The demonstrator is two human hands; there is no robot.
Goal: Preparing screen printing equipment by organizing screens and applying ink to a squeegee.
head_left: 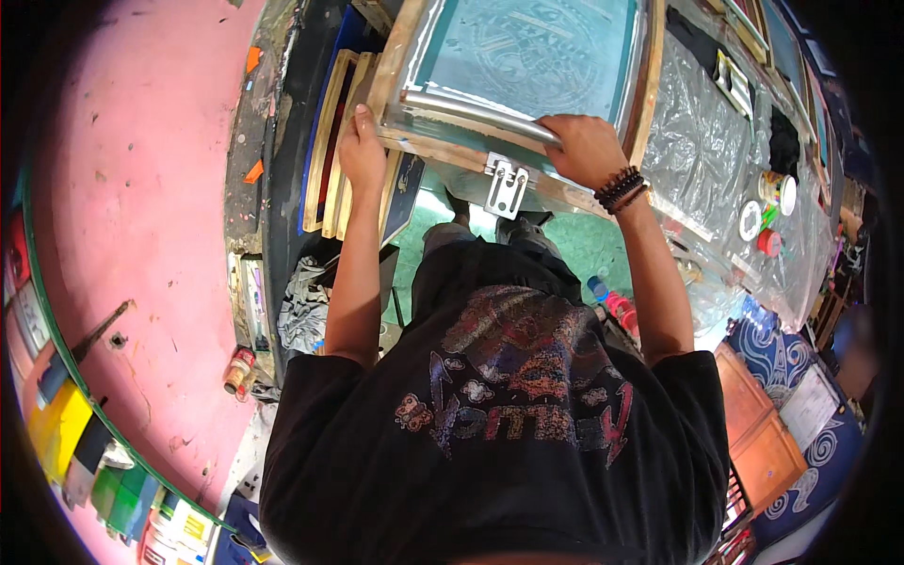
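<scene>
A wooden-framed printing screen with teal mesh and a faint round design lies in front of me at the top of the view. My left hand is closed around the near left corner of its wooden frame, thumb up along the side. My right hand grips the right end of a long, silvery, rounded bar, perhaps a squeegee, which lies across the near end of the screen. Its underside is hidden. A metal hinge clamp sits at the middle of the frame's near edge.
Several wooden frames stand at the left, beside a pink wall. On the right, a plastic-covered table bears a white tub, a red lid and black cloth. Crumpled grey cloth lies lower left.
</scene>
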